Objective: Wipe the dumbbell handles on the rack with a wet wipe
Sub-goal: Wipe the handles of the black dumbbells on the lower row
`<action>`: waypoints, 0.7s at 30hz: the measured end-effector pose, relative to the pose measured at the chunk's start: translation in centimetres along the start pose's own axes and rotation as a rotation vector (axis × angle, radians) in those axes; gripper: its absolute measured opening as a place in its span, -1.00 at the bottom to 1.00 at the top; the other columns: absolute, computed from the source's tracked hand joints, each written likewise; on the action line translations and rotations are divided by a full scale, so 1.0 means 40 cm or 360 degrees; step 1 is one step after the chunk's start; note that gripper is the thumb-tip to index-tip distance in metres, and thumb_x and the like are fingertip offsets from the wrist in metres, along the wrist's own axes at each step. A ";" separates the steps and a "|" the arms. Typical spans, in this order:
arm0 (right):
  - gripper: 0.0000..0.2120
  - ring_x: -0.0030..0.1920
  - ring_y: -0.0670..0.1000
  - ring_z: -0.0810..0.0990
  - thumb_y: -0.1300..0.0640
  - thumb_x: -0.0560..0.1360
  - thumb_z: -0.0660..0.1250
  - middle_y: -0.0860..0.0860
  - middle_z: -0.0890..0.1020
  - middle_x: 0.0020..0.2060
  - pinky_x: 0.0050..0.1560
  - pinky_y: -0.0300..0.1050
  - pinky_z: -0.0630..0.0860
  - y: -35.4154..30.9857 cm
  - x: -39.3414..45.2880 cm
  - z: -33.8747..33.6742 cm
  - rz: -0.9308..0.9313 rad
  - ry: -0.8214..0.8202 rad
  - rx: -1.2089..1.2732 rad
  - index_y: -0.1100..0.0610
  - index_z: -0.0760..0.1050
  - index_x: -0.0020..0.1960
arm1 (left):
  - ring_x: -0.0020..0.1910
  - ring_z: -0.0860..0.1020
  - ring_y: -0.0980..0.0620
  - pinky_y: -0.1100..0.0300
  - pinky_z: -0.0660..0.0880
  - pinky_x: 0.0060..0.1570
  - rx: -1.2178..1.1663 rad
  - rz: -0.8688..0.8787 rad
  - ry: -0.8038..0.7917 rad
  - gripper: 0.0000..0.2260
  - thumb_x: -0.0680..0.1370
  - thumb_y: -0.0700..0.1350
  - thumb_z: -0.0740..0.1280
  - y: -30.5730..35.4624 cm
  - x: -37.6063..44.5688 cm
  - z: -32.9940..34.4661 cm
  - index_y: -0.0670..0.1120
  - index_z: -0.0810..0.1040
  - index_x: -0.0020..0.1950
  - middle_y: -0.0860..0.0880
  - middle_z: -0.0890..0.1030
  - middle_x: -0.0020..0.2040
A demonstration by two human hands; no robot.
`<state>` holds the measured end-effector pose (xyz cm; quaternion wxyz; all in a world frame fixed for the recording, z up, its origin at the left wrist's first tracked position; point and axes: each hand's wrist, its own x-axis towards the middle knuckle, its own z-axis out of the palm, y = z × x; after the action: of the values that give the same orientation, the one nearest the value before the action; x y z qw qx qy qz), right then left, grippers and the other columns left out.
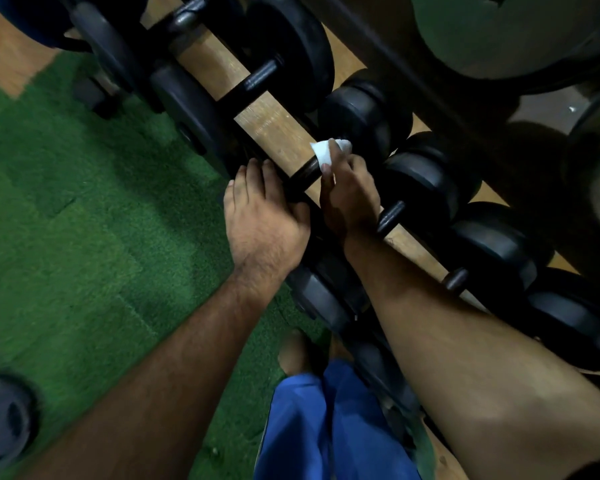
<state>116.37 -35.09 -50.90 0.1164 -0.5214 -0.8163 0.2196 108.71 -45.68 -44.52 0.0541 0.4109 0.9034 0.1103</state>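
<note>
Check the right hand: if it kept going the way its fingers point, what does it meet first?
Probably the black dumbbell head just beyond the wet wipe the right hand holds on the handle; depth unclear.

The dumbbell heads looked like matt black rubber, a bit dulled and scuffed. The handles were dark metal with a faint sheen, one of them wrapped in a white wet wipe that read as soft, thin cloth-like paper. The rack rail was seen to be bare light wood, grainy and unvarnished. The floor was covered in green artificial turf, fuzzy and rough. Blue trousers appeared as smooth, slightly shiny fabric. A plate was dull dark rubber.
</note>
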 end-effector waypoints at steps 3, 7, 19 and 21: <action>-0.57 0.11 0.21 0.59 -0.01 0.63 0.14 0.13 0.59 0.18 -0.04 -0.01 0.48 -0.023 0.007 -0.009 0.0178 -0.0039 0.0079 -0.02 0.32 0.49 | 0.46 0.33 -0.22 -0.13 0.23 0.47 0.0003 -0.0008 -0.0026 -0.35 0.45 0.06 0.14 0.003 0.002 -0.005 -0.29 0.36 0.45 -0.27 0.40 0.44; -0.53 0.21 0.22 0.56 0.09 0.63 0.19 0.17 0.60 0.23 0.11 -0.05 0.44 -0.084 0.033 -0.005 0.0553 -0.0098 0.0474 -0.02 0.29 0.53 | 0.46 0.33 -0.22 -0.13 0.23 0.46 0.0008 -0.0022 -0.0030 -0.33 0.42 0.06 0.12 0.004 0.002 -0.006 -0.29 0.36 0.45 -0.27 0.40 0.44; -0.55 0.19 0.17 0.56 0.14 0.57 0.34 0.20 0.57 0.22 -0.09 -0.28 0.31 -0.124 0.068 0.022 0.1439 0.0290 0.1493 0.22 0.33 0.40 | 0.46 0.33 -0.22 -0.12 0.21 0.48 -0.0059 -0.0045 -0.0011 -0.34 0.42 0.04 0.18 0.000 0.001 0.002 -0.29 0.37 0.45 -0.28 0.40 0.44; -0.54 0.16 0.17 0.58 0.12 0.54 0.38 0.19 0.58 0.19 0.01 -0.14 0.45 -0.136 0.078 0.021 0.1670 0.0293 0.1677 0.22 0.36 0.37 | 0.48 0.30 -0.20 -0.11 0.18 0.49 -0.0057 -0.0052 -0.0059 -0.33 0.43 0.06 0.18 -0.001 0.002 0.000 -0.28 0.35 0.46 -0.27 0.38 0.46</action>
<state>110.32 -34.42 -49.17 0.2987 -0.7337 -0.2342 0.5636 108.63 -45.62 -44.53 0.0799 0.3970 0.9067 0.1180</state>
